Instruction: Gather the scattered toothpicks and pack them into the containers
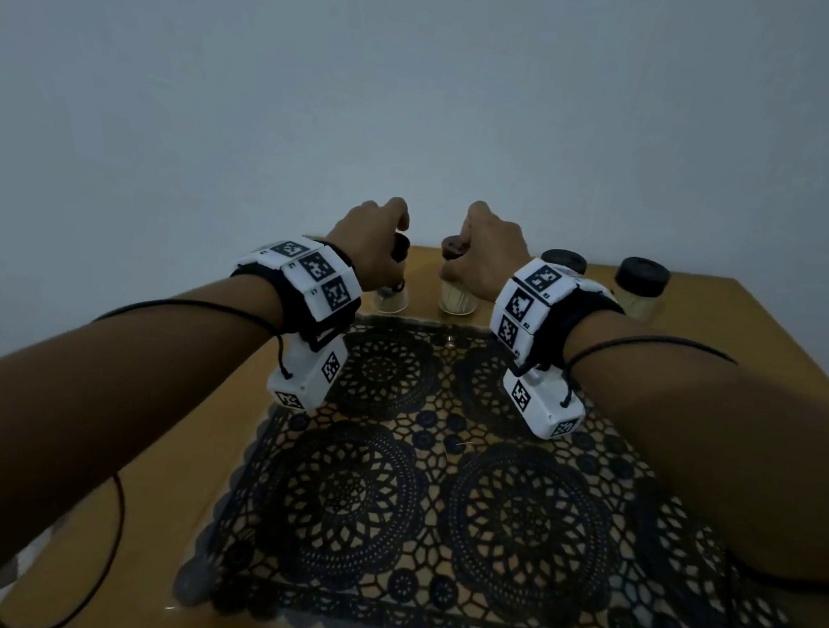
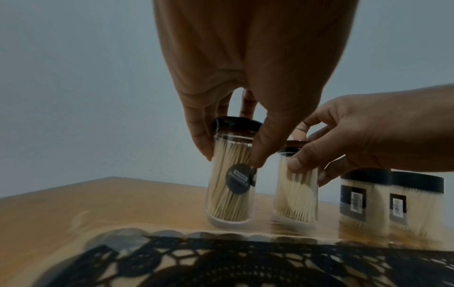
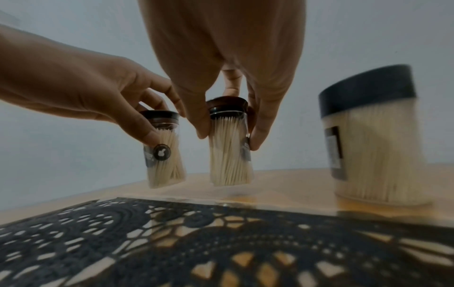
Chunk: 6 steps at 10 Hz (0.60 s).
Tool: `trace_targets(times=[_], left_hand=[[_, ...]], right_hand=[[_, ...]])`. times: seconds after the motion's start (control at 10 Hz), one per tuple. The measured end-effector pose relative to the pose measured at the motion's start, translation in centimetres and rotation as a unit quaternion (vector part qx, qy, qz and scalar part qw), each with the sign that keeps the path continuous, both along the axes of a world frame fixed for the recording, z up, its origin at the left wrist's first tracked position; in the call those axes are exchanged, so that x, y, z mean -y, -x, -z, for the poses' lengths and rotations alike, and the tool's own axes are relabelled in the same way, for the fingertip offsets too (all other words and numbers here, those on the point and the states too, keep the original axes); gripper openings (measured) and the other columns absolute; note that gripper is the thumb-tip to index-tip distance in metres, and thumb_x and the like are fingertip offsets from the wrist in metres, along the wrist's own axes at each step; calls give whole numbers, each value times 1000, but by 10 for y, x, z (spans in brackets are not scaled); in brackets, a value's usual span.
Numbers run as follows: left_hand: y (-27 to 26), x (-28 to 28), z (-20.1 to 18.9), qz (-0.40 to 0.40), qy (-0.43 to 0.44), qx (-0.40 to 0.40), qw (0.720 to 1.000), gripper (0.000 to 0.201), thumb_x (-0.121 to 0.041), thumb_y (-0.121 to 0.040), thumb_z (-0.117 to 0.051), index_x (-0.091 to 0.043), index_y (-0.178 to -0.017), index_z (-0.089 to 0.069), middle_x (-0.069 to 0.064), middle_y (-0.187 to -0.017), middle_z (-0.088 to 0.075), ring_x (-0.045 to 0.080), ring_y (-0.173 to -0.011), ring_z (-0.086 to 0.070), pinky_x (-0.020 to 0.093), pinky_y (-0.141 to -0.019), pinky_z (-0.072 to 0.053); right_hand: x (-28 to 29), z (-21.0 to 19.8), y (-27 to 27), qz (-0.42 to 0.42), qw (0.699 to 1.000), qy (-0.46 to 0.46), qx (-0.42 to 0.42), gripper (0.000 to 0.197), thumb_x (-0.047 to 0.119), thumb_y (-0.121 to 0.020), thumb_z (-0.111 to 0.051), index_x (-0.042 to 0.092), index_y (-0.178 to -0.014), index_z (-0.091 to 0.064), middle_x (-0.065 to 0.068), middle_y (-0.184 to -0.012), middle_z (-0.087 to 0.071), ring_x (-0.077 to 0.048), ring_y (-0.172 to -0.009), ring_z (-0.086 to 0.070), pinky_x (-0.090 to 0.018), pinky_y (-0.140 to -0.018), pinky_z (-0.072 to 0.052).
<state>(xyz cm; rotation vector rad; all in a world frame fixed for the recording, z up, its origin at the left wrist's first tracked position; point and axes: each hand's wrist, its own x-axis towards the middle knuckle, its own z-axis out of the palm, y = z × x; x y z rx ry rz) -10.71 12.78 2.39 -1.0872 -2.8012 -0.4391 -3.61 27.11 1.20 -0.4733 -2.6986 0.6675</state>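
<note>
Your left hand (image 2: 245,81) grips the slim jar on the left (image 2: 230,174) from above, thumb and fingers curled down round the glass just under its dark lid, and your right hand (image 3: 221,64) holds the slim jar on the right (image 3: 229,147) the same way, fingertips pinching its sides below the brown lid (image 3: 227,104). Taking each one high on the wall, close under the cap, keeps the packed toothpicks upright and leaves the base free, so you can lift or set down without tipping. In the right wrist view both jars seem to float just clear of the wooden table (image 1: 739,350), though blur makes it hard to say whether they are touching it or a little above. Both are capped and full of toothpicks (image 2: 228,196), so I judge the packing nearly done and this step a matter of placing the jars. Just outside your right grip stands a wide jar with a black lid (image 3: 373,136), and beyond it a second of the same kind (image 1: 640,288); both sit on the table close enough that your right knuckles could brush the nearer one if you swing outward. Below both wrists, toward you, lies the black lace mat (image 1: 433,496), and on it, beneath your right wrist, what may be a stray toothpick or two (image 1: 465,443) shows faintly; check there before you call it finished. Between your two grips the gap is narrow, so keep the jars parallel.
</note>
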Motion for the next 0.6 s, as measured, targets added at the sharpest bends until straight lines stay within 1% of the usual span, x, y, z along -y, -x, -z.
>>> trace_targets(times=[0.1, 0.2, 0.3, 0.4, 0.5, 0.6], left_hand=[[-2, -17, 4, 20, -9, -1, 1000, 53, -11, -82, -67, -11, -128, -41, 18, -117, -50, 32, -97, -51, 35, -70, -39], [-1, -30, 10, 30, -12, -2, 999, 54, -11, -84, -65, -13, -131, -40, 18, -118, -50, 33, -102, -52, 33, -72, -37], [-2, -38, 14, 31, -13, -4, 999, 53, -10, -86, -63, -12, -133, -38, 19, -120, -49, 34, -103, -51, 33, -73, -37], [3, -41, 19, 30, -26, -2, 999, 53, -11, -86, -63, -12, -134, -38, 19, -120, -50, 34, -104, -52, 33, -75, -40], [-1, -36, 19, 34, -18, 4, 999, 61, -13, -86, -65, -10, -138, -34, 20, -119, -55, 34, -105, -54, 37, -79, -44], [0, -30, 19, 37, -31, 6, 999, 71, -18, -86, -66, -11, -144, -27, 21, -126, -51, 36, -113, -52, 38, -86, -43]], right_hand=[[-12, 1, -1, 26, 1000, -10, 5, 44, 21, -77, -76, 7, -106, -46, -14, -101, -56, -29, -83, -55, -30, -54, -37], [-20, 3, 2, 42, 999, -31, 11, 39, 21, -76, -75, 10, -97, -45, -12, -98, -56, -24, -77, -51, -28, -48, -31], [-23, 6, 4, 42, 998, -36, 21, 36, 19, -75, -74, 10, -93, -45, -12, -97, -56, -23, -75, -49, -28, -49, -31], [-26, 10, 7, 37, 998, -40, 23, 37, 20, -75, -76, 9, -93, -45, -13, -97, -57, -24, -77, -49, -28, -50, -32], [-23, 9, 4, 31, 999, -31, 26, 40, 19, -74, -77, 9, -95, -44, -14, -100, -58, -26, -79, -51, -29, -51, -34], [-21, 3, 1, 22, 1000, 2, 4, 51, 20, -74, -80, 6, -108, -44, -14, -102, -56, -29, -86, -56, -32, -59, -42]])
